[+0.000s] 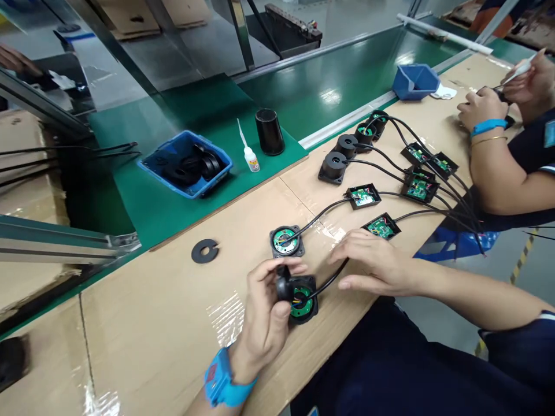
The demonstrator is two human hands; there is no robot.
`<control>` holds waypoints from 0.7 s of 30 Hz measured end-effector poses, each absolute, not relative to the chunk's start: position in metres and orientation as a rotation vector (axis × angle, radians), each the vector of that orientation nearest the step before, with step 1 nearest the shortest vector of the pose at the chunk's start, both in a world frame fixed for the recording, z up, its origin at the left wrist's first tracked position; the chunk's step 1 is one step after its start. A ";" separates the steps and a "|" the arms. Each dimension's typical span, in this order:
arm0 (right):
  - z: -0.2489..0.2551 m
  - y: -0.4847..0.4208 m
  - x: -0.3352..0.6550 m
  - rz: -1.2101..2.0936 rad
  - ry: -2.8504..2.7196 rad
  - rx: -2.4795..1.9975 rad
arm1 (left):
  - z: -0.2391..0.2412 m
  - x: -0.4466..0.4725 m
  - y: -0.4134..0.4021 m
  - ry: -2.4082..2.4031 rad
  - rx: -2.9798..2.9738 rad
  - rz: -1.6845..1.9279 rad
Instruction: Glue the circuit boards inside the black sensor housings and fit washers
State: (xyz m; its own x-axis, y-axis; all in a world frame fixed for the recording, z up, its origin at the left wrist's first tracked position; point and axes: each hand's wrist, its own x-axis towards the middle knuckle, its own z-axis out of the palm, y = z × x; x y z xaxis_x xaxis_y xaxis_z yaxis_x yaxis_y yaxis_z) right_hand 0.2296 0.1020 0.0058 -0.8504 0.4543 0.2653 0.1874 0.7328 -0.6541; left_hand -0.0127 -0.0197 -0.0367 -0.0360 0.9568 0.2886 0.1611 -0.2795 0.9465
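My left hand [265, 315], with a blue wrist strap, pinches a small black curved plastic part [284, 284]. It is held on edge over a black square housing [313, 306] with a round green circuit board and coloured wires. A black cable [332, 280] runs from this housing under my right hand [381, 260]. That hand's fingers are extended above the cable; whether they touch it I cannot tell. Just beyond it lies an open black box [382, 225] with a green board. A second housing with a round board [286, 241] sits farther back, cabled to another open box [363, 196].
A black slotted ring [205, 251] lies on the left. Behind stand a blue bin [186, 164] of black parts, a dropper bottle [251, 159] and a black cup [269, 132]. More cabled housings [333, 167] line the back right, near a co-worker's hands [485, 110].
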 end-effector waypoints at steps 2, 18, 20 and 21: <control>-0.006 0.095 0.233 0.916 -2.587 -0.526 | -0.043 0.007 -0.019 1.182 1.429 1.379; -0.027 0.095 0.218 0.777 -2.384 -0.342 | -0.043 0.031 -0.048 1.727 1.408 1.648; -0.029 0.097 0.218 0.793 -2.377 -0.326 | -0.030 0.021 -0.058 1.903 1.445 1.517; -0.029 0.098 0.217 0.803 -2.374 -0.321 | -0.022 0.016 -0.063 1.997 1.499 1.402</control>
